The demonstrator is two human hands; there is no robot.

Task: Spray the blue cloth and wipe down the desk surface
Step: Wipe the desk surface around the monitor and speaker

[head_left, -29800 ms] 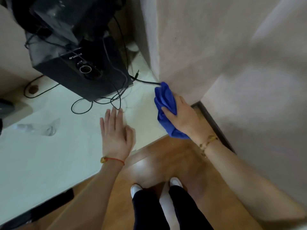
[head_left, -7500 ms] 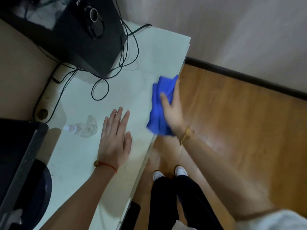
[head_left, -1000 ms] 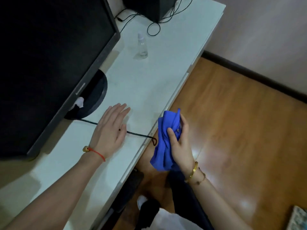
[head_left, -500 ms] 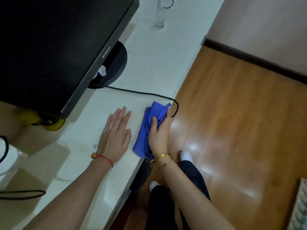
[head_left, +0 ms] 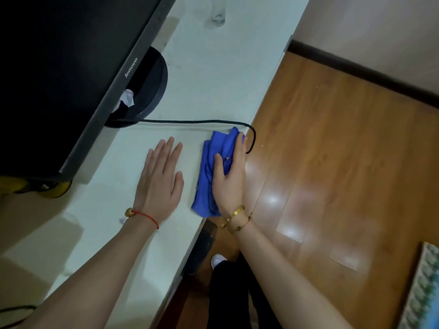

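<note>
desk (head_left: pixel 213 74): under both hands | monitor (head_left: pixel 59 67): beyond left hand | blue cloth (head_left: pixel 211 172): at desk's front edge under right hand (head_left: pixel 229 179), fingers straight, pressing | left hand (head_left: pixel 159 179): flat, empty, bracing | step: wiping | next: likely sweep while avoiding cable (head_left: pixel 190 121) just ahead

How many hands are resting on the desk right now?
2. The left hand lies flat on the bare desk in front of the monitor. The right hand presses the blue cloth at the desk's front edge.
</note>
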